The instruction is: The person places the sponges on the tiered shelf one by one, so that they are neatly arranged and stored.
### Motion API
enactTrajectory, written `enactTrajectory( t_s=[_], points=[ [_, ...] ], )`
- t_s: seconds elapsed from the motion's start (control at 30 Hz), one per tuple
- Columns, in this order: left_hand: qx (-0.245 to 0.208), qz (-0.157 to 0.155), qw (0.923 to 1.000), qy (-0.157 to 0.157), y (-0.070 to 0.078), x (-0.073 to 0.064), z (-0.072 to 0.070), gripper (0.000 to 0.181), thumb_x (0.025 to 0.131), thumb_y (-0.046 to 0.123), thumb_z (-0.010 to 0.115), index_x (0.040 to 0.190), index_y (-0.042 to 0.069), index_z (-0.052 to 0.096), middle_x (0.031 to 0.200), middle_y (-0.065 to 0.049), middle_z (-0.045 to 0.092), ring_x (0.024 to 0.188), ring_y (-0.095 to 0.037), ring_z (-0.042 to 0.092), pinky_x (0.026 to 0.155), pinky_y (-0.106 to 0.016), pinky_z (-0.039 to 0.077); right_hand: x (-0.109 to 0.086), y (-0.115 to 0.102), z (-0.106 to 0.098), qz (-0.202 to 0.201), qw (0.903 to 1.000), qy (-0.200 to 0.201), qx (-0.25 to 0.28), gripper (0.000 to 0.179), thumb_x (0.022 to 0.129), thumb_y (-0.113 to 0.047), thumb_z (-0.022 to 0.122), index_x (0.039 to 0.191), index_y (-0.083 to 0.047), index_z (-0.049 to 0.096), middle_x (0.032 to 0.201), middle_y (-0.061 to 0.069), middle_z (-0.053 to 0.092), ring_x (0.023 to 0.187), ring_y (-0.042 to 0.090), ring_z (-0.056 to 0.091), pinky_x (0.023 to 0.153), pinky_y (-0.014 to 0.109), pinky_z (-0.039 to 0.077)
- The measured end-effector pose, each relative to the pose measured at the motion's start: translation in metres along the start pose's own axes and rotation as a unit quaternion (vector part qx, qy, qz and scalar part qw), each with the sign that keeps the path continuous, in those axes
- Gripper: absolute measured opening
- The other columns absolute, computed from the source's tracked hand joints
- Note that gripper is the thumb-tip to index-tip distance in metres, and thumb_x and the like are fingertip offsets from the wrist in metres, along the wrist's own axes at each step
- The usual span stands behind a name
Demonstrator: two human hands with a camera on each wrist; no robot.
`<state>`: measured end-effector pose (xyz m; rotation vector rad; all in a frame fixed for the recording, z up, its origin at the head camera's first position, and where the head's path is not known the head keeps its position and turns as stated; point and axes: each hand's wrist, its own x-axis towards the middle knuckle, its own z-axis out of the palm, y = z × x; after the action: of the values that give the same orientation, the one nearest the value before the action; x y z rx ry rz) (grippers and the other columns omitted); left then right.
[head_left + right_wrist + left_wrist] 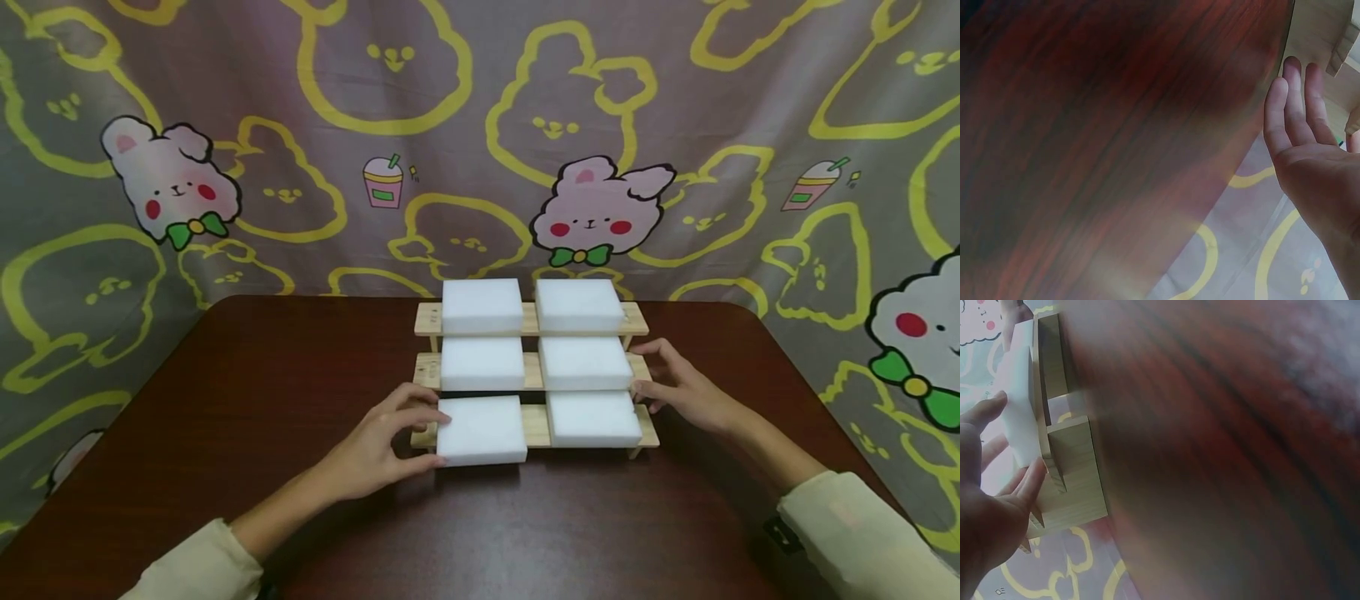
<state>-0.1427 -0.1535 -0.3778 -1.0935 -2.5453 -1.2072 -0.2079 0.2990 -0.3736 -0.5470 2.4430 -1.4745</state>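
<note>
A three-tier wooden stand carries white foam blocks, two to a tier. At the front left, my left hand holds a foam block by its left end, thumb at the front corner and fingers toward the back. That block sits slightly askew and overhangs the board's front edge. In the left wrist view, the thumb and fingertips meet the block and the board's end. My right hand grips the stand's right end at the middle tier, between thumb and index finger. Its other fingers extend beside the stand.
The stand rests on a dark reddish-brown table. Behind the table hangs a curtain with rabbit and drink-cup prints. Other foam blocks include the front right one and the middle left one.
</note>
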Motion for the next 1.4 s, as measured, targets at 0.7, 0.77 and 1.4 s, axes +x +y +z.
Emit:
enactTrajectory(
  t_s=[0.7, 0.77, 1.4],
  points=[
    [-0.04, -0.027, 0.9988, 0.0, -0.003, 0.007, 0.005, 0.036, 0.084, 0.003, 0.085, 0.117, 0.003, 0.071, 0.089, 0.0, 0.066, 0.073, -0.01, 0.06, 0.06, -0.026, 0.053, -0.001, 0.0, 0.0, -0.004, 1.0, 0.003, -0.002, 0.047, 0.105, -0.01, 0.059, 0.141, 0.002, 0.032, 0.122, 0.03, 0.056, 0.091, 0.019, 0.068, 0.069, 0.04, 0.057],
    [-0.043, -0.033, 0.9985, 0.001, -0.003, 0.008, 0.005, 0.036, 0.084, 0.003, 0.085, 0.117, 0.002, 0.071, 0.089, -0.001, 0.067, 0.073, -0.011, 0.061, 0.059, -0.025, 0.053, -0.001, 0.0, 0.0, -0.002, 1.0, 0.003, -0.003, 0.048, 0.105, -0.01, 0.059, 0.142, 0.002, 0.032, 0.123, 0.03, 0.056, 0.091, 0.019, 0.068, 0.069, 0.04, 0.057],
    [-0.05, -0.051, 0.9974, -0.012, -0.003, 0.013, 0.004, 0.035, 0.086, 0.003, 0.083, 0.118, 0.0, 0.069, 0.087, -0.006, 0.068, 0.07, -0.007, 0.06, 0.059, -0.024, 0.053, -0.001, 0.001, 0.0, -0.004, 1.0, 0.001, 0.002, 0.046, 0.105, -0.01, 0.058, 0.141, 0.002, 0.032, 0.126, 0.033, 0.054, 0.092, 0.017, 0.068, 0.07, 0.04, 0.057]
  ],
)
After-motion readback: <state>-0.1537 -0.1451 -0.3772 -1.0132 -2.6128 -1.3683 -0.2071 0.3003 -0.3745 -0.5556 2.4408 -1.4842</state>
